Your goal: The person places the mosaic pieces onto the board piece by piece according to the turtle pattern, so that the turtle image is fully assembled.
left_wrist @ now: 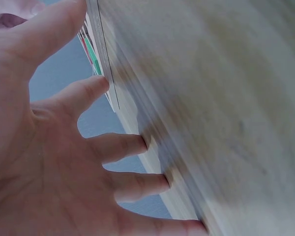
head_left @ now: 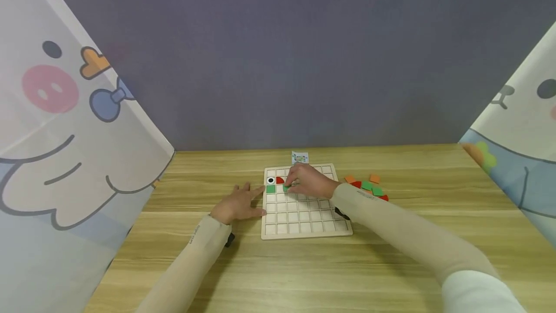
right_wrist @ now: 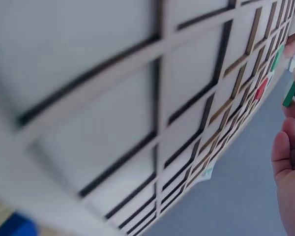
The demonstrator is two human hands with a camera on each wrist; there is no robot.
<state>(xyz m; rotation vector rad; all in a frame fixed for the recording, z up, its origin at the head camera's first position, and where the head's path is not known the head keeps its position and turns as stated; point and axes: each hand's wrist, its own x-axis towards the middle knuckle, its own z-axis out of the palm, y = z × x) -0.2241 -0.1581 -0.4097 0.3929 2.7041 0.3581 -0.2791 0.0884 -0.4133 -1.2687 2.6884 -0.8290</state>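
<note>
A square wooden grid board lies on the table. My right hand is over its upper part and pinches a green square tile between thumb and fingers, just above the cells. Three tiles sit in the board's left columns: a white tile with a black dot, a red rounded tile and a green square under the dotted one. With fingers spread, my left hand rests at the board's left edge, its thumb and index finger right at the rim.
Right of the board lies a loose pile of orange, red and green tiles, partly behind the right forearm. A small printed card is at the board's far edge. A grey wall rises behind the wooden table.
</note>
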